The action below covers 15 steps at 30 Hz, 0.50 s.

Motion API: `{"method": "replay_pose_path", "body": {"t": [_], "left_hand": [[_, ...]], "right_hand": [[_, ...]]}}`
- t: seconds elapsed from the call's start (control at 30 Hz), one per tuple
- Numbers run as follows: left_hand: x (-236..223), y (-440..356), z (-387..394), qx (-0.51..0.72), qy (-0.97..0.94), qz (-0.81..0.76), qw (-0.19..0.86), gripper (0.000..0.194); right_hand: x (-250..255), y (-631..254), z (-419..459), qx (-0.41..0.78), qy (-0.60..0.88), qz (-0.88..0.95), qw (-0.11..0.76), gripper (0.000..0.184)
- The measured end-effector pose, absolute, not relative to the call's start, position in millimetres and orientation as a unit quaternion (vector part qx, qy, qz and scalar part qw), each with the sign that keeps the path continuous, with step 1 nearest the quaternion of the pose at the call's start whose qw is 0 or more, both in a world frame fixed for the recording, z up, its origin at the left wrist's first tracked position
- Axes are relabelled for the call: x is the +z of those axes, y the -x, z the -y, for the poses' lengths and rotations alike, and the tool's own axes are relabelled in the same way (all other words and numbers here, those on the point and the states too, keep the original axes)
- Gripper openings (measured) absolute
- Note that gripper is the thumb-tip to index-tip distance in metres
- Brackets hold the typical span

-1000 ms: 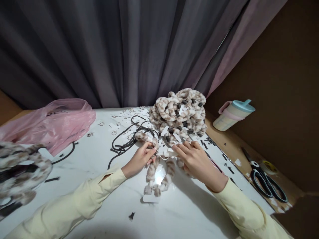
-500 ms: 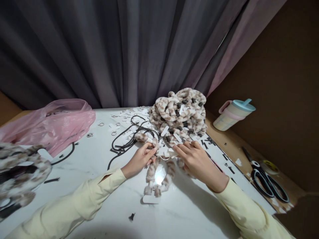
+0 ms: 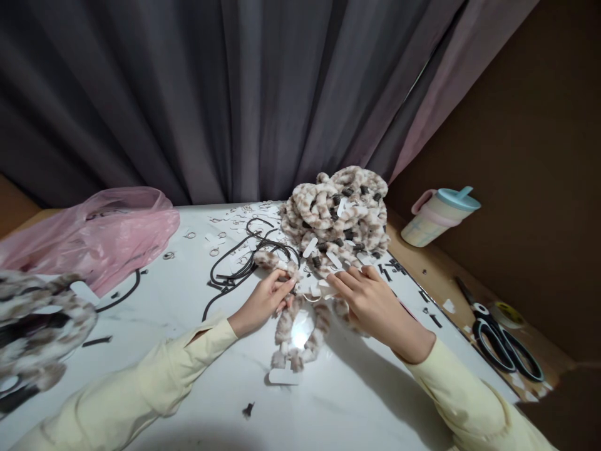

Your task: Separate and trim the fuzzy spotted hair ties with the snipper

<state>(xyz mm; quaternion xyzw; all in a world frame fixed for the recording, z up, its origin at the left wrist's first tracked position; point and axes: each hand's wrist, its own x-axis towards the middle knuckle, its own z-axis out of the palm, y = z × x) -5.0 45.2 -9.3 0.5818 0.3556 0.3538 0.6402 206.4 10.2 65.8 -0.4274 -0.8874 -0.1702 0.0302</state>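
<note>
While the white tabletop (image 3: pixel 211 388) lies open toward you, its right edge slants past your right forearm (image 3: pixel 413 338), scissors (image 3: pixel 500 337) just beyond, and a plush heap (image 3: pixel 338 213) blocks the far side. Your left hand (image 3: pixel 263 302) pinches the spotted plush strap (image 3: pixel 268 259), mid-table; your right hand (image 3: pixel 369 302) curls at a white tab (image 3: pixel 325 290), grip unclear.

White tabletop (image 3: pixel 201 401) beneath furry straps (image 3: pixel 323 203), black cords (image 3: pixel 244 270), metal rings (image 3: pixel 168 255); pink bag (image 3: pixel 117 232)
</note>
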Motion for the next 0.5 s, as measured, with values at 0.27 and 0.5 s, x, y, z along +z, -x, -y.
{"method": "replay_pose_path", "body": {"t": [0.27,0.5], "left_hand": [[-10.1,4.7,-46.3,0.355,-0.580,-0.354,0.642,0.029],[-10.3,4.3,-45.7,0.358,-0.574,-0.356,0.645,0.029]], "right_hand": [[68.7,-207.1,-10.0,-0.160,0.422,0.892,0.032,0.036],[67.5,-213.5,-9.5,-0.139,0.425,0.893,0.055,0.032]]}}
